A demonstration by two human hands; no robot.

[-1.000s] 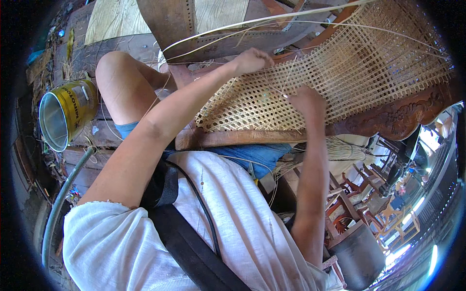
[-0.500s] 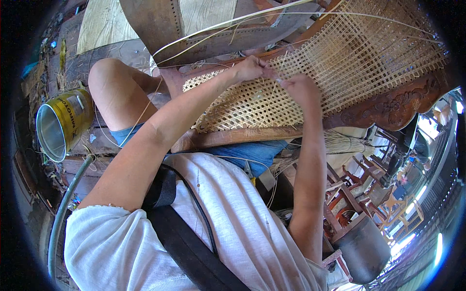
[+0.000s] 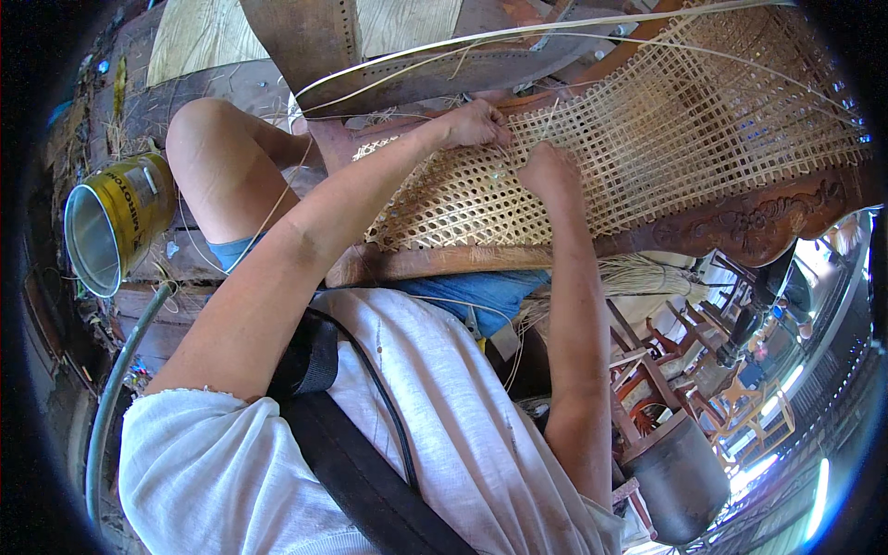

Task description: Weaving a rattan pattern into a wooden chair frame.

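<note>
A woven cane panel (image 3: 462,199) fills a carved brown wooden frame (image 3: 444,265) lying across my lap. My left hand (image 3: 476,125) is over the panel's far edge, fingers pinched together and tips down at the weave; whatever they hold is too small to make out. Close by on the right, my right hand (image 3: 552,174) is closed low over the weave, its knuckles hiding most of the fingertips. A thin pale cane strand (image 3: 552,116) runs up from beside its fingers. Longer loose cane strands (image 3: 481,39) arch over the far side of the frame.
A yellow metal bucket (image 3: 118,217) lies tipped at the left, near a grey-green hose (image 3: 125,370). Beyond the frame is a dark curved wooden piece with holes (image 3: 407,92). A bundle of cane (image 3: 647,277) and several wooden chair frames (image 3: 666,361) are at the right.
My right hand has moved left and slightly down, closer to the weave. My left hand stays nearly in place. The frame's right end appears shifted a little down and right.
</note>
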